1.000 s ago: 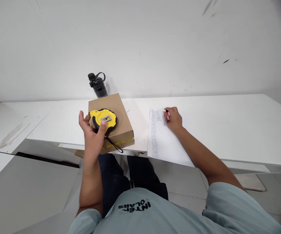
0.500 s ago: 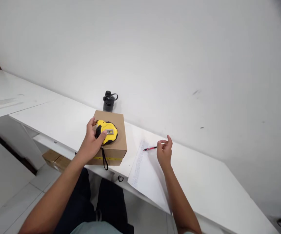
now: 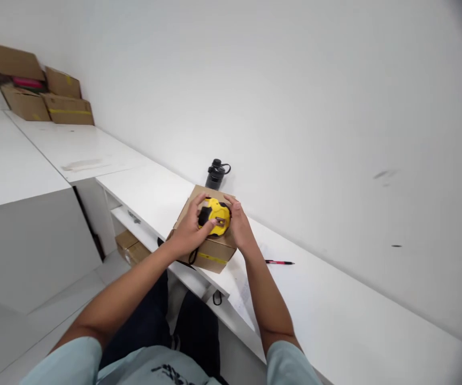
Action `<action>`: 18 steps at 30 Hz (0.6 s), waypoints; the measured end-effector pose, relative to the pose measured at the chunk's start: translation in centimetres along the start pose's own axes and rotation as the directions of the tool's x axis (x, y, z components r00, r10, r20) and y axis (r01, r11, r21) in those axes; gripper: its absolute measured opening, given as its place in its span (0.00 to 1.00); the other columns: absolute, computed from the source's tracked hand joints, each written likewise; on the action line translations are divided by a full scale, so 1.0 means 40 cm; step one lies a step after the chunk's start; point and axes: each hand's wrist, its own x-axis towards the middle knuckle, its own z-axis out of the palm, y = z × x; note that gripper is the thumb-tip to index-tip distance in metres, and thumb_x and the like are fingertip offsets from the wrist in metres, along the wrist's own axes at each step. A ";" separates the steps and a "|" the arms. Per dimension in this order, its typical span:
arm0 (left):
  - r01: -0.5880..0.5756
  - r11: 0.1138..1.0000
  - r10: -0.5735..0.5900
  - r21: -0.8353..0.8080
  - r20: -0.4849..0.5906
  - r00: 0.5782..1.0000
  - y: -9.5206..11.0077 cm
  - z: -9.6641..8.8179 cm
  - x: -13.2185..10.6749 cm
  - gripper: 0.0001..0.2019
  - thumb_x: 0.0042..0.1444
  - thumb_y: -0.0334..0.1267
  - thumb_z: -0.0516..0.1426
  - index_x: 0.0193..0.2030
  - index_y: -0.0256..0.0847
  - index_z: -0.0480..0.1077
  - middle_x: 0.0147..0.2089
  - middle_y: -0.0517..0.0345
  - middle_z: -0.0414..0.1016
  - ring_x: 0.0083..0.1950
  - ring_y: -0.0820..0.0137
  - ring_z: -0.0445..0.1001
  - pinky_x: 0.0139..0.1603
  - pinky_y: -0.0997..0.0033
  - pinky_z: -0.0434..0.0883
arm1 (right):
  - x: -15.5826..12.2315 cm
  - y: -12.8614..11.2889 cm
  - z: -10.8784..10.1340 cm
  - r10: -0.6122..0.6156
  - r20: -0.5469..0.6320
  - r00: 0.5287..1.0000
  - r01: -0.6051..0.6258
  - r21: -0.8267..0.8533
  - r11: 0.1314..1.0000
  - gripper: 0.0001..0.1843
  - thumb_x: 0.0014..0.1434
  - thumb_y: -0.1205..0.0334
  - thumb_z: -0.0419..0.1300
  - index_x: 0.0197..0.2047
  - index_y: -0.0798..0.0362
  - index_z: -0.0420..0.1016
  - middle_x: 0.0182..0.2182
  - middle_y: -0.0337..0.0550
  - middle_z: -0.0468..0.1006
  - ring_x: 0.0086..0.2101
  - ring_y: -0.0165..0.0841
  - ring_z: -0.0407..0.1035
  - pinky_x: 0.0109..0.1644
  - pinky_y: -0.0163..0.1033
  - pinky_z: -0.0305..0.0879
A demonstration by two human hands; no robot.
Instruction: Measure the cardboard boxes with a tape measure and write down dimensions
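My left hand (image 3: 191, 231) is closed round a yellow and black tape measure (image 3: 223, 213), its thumb across the front of the case. A black wrist strap (image 3: 193, 256) dangles from the tape measure. From the other side, my right hand (image 3: 240, 223) curves against the case's right edge; some of its fingers are hidden. Directly under the tape measure is a cardboard box (image 3: 215, 251) with a yellow tape strip, set on the white table. Beyond my right forearm lies a red and black pen (image 3: 279, 262). A written sheet of paper (image 3: 237, 291) is partly covered by that forearm.
A black water bottle (image 3: 215, 175) stands behind the box near the wall. Several cardboard boxes (image 3: 70, 109) are stacked at the far left. Below the white table (image 3: 343, 315), another carton (image 3: 129, 243) sits low down. The table's front edge runs past my legs.
My right hand has left the pen and come over to the tape measure. The left hand keeps its hold. The view has swung left, bringing the stacked boxes into sight.
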 end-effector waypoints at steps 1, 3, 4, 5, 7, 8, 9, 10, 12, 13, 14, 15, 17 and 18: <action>-0.083 0.994 0.083 0.075 -0.004 0.997 0.008 0.010 -0.005 0.35 0.71 0.49 0.60 0.79 0.49 0.53 0.80 0.40 0.59 0.76 0.53 0.67 0.76 0.47 0.68 | 0.003 0.007 0.018 -0.016 -0.027 1.000 0.016 -0.002 1.000 0.48 0.65 0.19 0.41 0.65 0.48 0.75 0.60 0.53 0.80 0.59 0.45 0.75 0.67 0.54 0.69; -0.233 0.953 0.239 0.193 -0.012 0.971 0.025 0.032 -0.014 0.31 0.74 0.45 0.56 0.79 0.49 0.53 0.79 0.41 0.60 0.80 0.55 0.61 0.79 0.46 0.63 | 0.002 0.014 0.038 -0.058 -0.115 0.992 0.061 0.024 0.998 0.49 0.65 0.19 0.41 0.60 0.50 0.79 0.55 0.54 0.83 0.54 0.45 0.78 0.62 0.53 0.73; -0.299 0.927 0.308 0.228 -0.005 0.951 0.034 0.043 -0.018 0.30 0.75 0.44 0.55 0.79 0.49 0.52 0.79 0.40 0.60 0.81 0.56 0.60 0.79 0.46 0.62 | 0.000 0.013 0.038 -0.085 -0.168 0.982 0.094 0.044 0.995 0.48 0.66 0.19 0.40 0.56 0.51 0.81 0.50 0.54 0.84 0.49 0.44 0.79 0.58 0.52 0.75; -0.355 0.902 0.364 0.245 0.009 0.931 0.044 0.053 -0.020 0.29 0.76 0.43 0.54 0.79 0.49 0.52 0.79 0.40 0.60 0.81 0.56 0.60 0.79 0.46 0.63 | -0.003 0.010 0.031 -0.128 -0.217 0.968 0.143 0.057 0.988 0.47 0.67 0.21 0.39 0.53 0.52 0.82 0.46 0.53 0.85 0.46 0.44 0.80 0.54 0.52 0.76; -0.424 0.876 0.426 0.230 0.043 0.904 0.068 0.066 -0.020 0.28 0.76 0.42 0.53 0.79 0.49 0.52 0.79 0.40 0.61 0.80 0.57 0.62 0.76 0.48 0.67 | -0.011 -0.002 -0.001 -0.288 -0.297 0.910 0.306 0.016 0.952 0.43 0.72 0.27 0.39 0.46 0.51 0.83 0.41 0.52 0.86 0.42 0.42 0.81 0.49 0.49 0.77; -0.438 0.875 0.437 0.204 0.051 0.898 0.083 0.069 -0.017 0.27 0.77 0.43 0.53 0.79 0.49 0.54 0.78 0.41 0.63 0.78 0.58 0.64 0.74 0.50 0.69 | -0.017 -0.011 -0.023 -0.399 -0.320 0.859 0.409 -0.038 0.912 0.39 0.74 0.32 0.40 0.44 0.50 0.83 0.40 0.51 0.86 0.41 0.40 0.81 0.47 0.47 0.77; -0.441 0.880 0.439 0.176 0.055 0.897 0.101 0.069 -0.012 0.25 0.78 0.43 0.52 0.78 0.50 0.56 0.76 0.42 0.67 0.76 0.59 0.68 0.72 0.53 0.71 | -0.023 -0.021 -0.048 -0.513 -0.327 0.793 0.509 -0.107 0.854 0.34 0.76 0.37 0.42 0.42 0.50 0.82 0.39 0.49 0.86 0.40 0.39 0.81 0.45 0.45 0.77; -0.438 0.886 0.434 0.154 0.061 0.899 0.121 0.067 -0.006 0.23 0.78 0.43 0.51 0.76 0.50 0.59 0.73 0.44 0.71 0.73 0.61 0.72 0.69 0.56 0.73 | -0.030 -0.031 -0.073 -0.622 -0.325 0.713 0.598 -0.184 0.780 0.30 0.78 0.43 0.44 0.42 0.50 0.82 0.37 0.48 0.85 0.38 0.37 0.81 0.42 0.43 0.76; -0.439 0.885 0.429 0.154 0.099 0.898 0.169 0.057 0.011 0.19 0.78 0.45 0.50 0.71 0.48 0.66 0.66 0.47 0.78 0.67 0.63 0.76 0.65 0.58 0.74 | -0.044 -0.051 -0.119 -0.791 -0.299 0.533 0.707 -0.356 0.611 0.24 0.78 0.53 0.46 0.41 0.51 0.80 0.33 0.46 0.84 0.34 0.34 0.80 0.37 0.40 0.74; -0.444 0.877 0.427 0.183 0.127 0.895 0.196 0.051 0.021 0.18 0.78 0.49 0.51 0.66 0.46 0.70 0.63 0.47 0.79 0.65 0.62 0.77 0.63 0.57 0.74 | -0.050 -0.059 -0.139 -0.848 -0.281 0.450 0.719 -0.448 0.531 0.23 0.78 0.56 0.45 0.41 0.51 0.79 0.32 0.45 0.84 0.33 0.34 0.79 0.35 0.39 0.73; -0.429 0.877 0.405 0.218 0.149 0.902 0.223 0.044 0.032 0.18 0.77 0.53 0.52 0.60 0.44 0.73 0.59 0.46 0.80 0.62 0.60 0.77 0.60 0.57 0.74 | -0.055 -0.065 -0.155 -0.887 -0.260 0.382 0.705 -0.540 0.461 0.23 0.78 0.57 0.45 0.40 0.51 0.79 0.31 0.45 0.83 0.32 0.33 0.78 0.35 0.38 0.72; -0.392 0.886 0.356 0.248 0.177 0.918 0.251 0.039 0.044 0.21 0.75 0.57 0.52 0.53 0.43 0.75 0.54 0.47 0.82 0.57 0.60 0.79 0.56 0.57 0.75 | -0.059 -0.070 -0.169 -0.915 -0.241 0.324 0.673 -0.621 0.402 0.24 0.78 0.57 0.43 0.39 0.51 0.78 0.29 0.45 0.82 0.31 0.33 0.78 0.34 0.38 0.71; -0.226 0.932 0.141 0.283 0.292 0.946 0.301 0.032 0.069 0.25 0.74 0.63 0.50 0.42 0.43 0.72 0.41 0.52 0.80 0.43 0.64 0.78 0.45 0.61 0.74 | -0.063 -0.077 -0.186 -0.945 -0.218 0.243 0.602 -0.730 0.324 0.26 0.79 0.56 0.41 0.38 0.51 0.78 0.28 0.45 0.81 0.29 0.32 0.77 0.33 0.38 0.70; -0.124 0.947 0.011 0.296 0.357 0.934 0.323 0.030 0.082 0.27 0.73 0.65 0.49 0.38 0.43 0.70 0.36 0.56 0.78 0.38 0.67 0.76 0.40 0.64 0.72 | -0.063 -0.078 -0.190 -0.954 -0.215 0.208 0.581 -0.757 0.298 0.27 0.79 0.56 0.41 0.38 0.51 0.78 0.28 0.44 0.81 0.28 0.32 0.76 0.32 0.38 0.69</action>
